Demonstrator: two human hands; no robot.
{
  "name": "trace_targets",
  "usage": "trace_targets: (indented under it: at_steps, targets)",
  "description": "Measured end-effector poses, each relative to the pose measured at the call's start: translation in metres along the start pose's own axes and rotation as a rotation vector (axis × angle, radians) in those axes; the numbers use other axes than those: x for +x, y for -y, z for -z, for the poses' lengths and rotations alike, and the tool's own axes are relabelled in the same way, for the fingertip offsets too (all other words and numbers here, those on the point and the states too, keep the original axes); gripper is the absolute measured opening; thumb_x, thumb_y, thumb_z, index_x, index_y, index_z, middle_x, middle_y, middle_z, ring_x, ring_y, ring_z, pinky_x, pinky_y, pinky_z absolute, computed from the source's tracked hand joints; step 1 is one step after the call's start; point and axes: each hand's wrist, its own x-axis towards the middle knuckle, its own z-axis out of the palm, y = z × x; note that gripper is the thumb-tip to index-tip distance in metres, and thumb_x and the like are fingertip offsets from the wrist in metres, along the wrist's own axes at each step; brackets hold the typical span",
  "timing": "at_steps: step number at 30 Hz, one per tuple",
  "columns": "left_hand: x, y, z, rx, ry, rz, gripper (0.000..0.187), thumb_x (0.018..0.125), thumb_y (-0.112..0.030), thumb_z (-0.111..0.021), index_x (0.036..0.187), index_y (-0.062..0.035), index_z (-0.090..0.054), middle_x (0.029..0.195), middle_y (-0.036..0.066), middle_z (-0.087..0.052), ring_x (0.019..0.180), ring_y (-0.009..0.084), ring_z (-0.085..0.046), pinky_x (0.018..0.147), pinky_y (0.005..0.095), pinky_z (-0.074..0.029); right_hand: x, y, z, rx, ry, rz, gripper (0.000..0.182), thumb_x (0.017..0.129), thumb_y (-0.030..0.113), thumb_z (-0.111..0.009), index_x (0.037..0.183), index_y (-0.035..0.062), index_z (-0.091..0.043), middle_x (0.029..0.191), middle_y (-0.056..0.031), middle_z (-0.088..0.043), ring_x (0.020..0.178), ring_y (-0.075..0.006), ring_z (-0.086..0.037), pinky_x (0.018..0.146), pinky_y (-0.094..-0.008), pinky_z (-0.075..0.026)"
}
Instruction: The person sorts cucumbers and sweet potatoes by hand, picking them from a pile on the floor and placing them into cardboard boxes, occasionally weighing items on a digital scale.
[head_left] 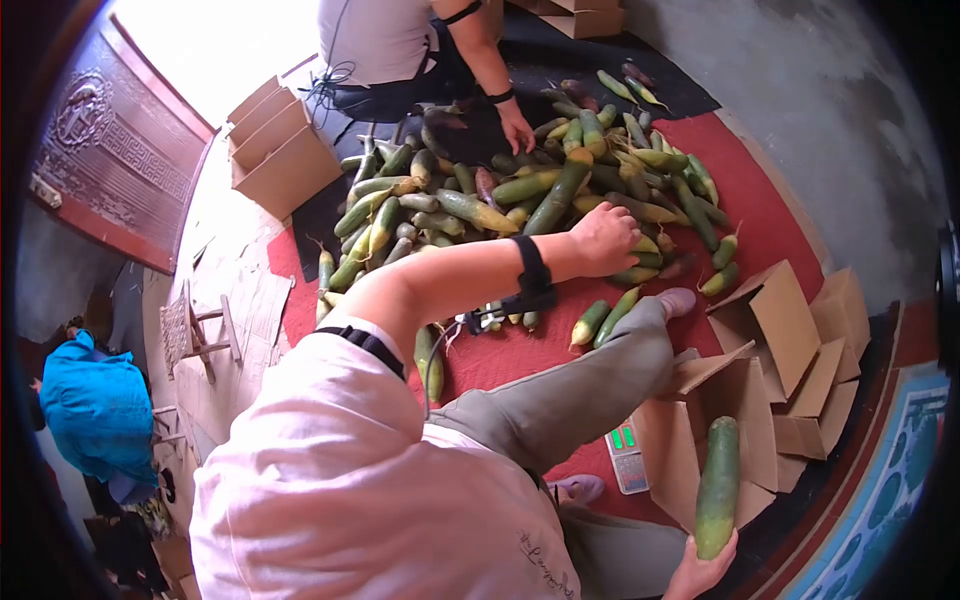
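Note:
My left hand (605, 240) reaches over the near side of a large heap of green radishes (470, 210), its fingers curled down by a pale-tipped radish. What lies under those fingers is hidden. At the lower right, my right hand (703, 568) grips a long green radish (718, 490) by its paler lower end, holding it up over an open cardboard box (668, 455). Beside that box lies a digital scale (630, 472) with lit green digits. Two radishes (605, 320) rest on the red cloth (490, 355) next to my foot.
Across the heap sits another person, whose hand (516, 130) touches the radishes. More open cartons (790, 340) stand at right, and a divided carton (285, 165) at left. A low stool (195, 335) and a person in blue (95, 405) are further left.

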Motion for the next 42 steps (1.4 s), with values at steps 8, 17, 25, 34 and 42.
trace_targets:
  at_steps: [8,17,25,34,42]
  targets:
    - [0.004,-0.059,0.006,-0.229,-0.241,-0.224,0.041,0.077,-0.031,-0.063,0.106,-0.0022,-0.055,0.116,0.016,-0.053,0.116,0.0329,-0.045,0.097,0.0428,-0.035,0.021,-0.005,0.007,0.055,0.03,-0.055,0.068,0.057,0.012,-0.073,0.12,0.01,-0.049,0.104,-0.0158,-0.054,0.098,-0.0373,-0.051,0.083,-0.044,-0.041]
    - [-0.001,-0.094,0.009,-0.335,-0.13,-0.328,0.049,0.081,-0.035,-0.059,0.117,-0.0033,-0.049,0.124,0.016,-0.048,0.12,0.0339,-0.041,0.1,0.0443,-0.032,0.073,-0.022,-0.001,-0.096,0.151,-0.034,0.069,0.055,0.011,-0.076,0.118,0.0074,-0.049,0.099,-0.0139,-0.055,0.094,-0.0327,-0.054,0.081,-0.041,-0.044]
    - [-0.069,-0.005,-0.057,-0.222,-0.004,0.038,0.033,0.079,-0.024,-0.063,0.103,-0.0018,-0.057,0.114,0.016,-0.056,0.114,0.0337,-0.047,0.097,0.0428,-0.038,0.129,-0.029,-0.083,-0.211,0.537,0.028,0.071,0.055,0.019,-0.08,0.118,0.0096,-0.049,0.103,-0.0139,-0.058,0.098,-0.0317,-0.056,0.084,-0.0409,-0.046]
    - [-0.178,0.059,-0.118,-0.163,0.406,0.369,0.028,0.076,-0.031,-0.059,0.088,-0.0069,-0.064,0.097,0.013,-0.061,0.104,0.0305,-0.052,0.089,0.0404,-0.042,0.153,-0.041,-0.149,0.029,0.725,0.104,0.07,0.061,0.013,-0.076,0.124,0.01,-0.046,0.103,-0.0149,-0.059,0.096,-0.0302,-0.058,0.081,-0.038,-0.047]
    - [-0.208,0.061,-0.138,-0.203,0.529,0.556,0.031,0.077,-0.034,-0.058,0.094,-0.0095,-0.064,0.096,0.01,-0.063,0.099,0.0301,-0.054,0.085,0.0395,-0.045,0.142,-0.12,-0.186,0.187,1.049,-0.51,0.046,0.084,0.012,-0.059,0.127,0.0122,-0.044,0.09,-0.0084,-0.059,0.064,-0.0152,-0.055,0.051,-0.0298,-0.047]
